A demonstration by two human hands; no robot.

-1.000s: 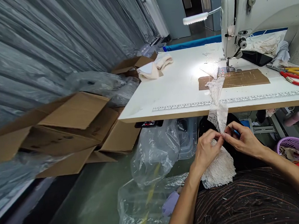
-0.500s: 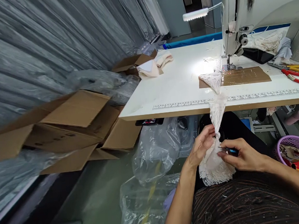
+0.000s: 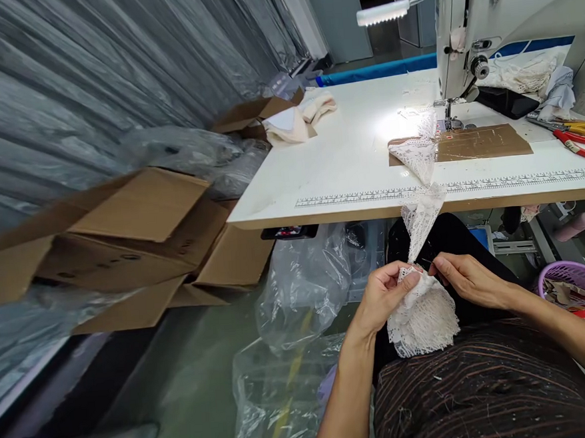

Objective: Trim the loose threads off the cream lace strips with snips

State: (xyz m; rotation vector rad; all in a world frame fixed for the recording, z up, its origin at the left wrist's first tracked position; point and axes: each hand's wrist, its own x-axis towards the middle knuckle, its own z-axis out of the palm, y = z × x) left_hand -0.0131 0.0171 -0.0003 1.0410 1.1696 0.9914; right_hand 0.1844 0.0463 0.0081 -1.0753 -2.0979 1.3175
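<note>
A strip of white lace [image 3: 422, 213] hangs from the sewing machine table down to my lap, where it gathers into a frilly bunch [image 3: 424, 320]. My left hand [image 3: 388, 296] pinches the lace at the top of this bunch between thumb and fingers. Close by on the right, my right hand [image 3: 464, 279] is closed at the lace edge. A thin dark tip shows at its fingers; the small thread snips seen there earlier are now mostly hidden in the hand. The lace's upper end lies on brown card [image 3: 487, 144] near the needle of the sewing machine [image 3: 455, 47].
Red- and yellow-handled pliers or cutters [image 3: 580, 139] lie on the table's right side. Folded cream cloth [image 3: 298, 118] sits at its left corner. An open cardboard box [image 3: 136, 210] and clear plastic bags [image 3: 298, 298] are to the left. A purple basket [image 3: 571, 269] stands at the right.
My left hand has gone from loosely open beside the lace to pinching it, slightly lower. My right hand has risen a little, and the snips have turned mostly out of sight.
</note>
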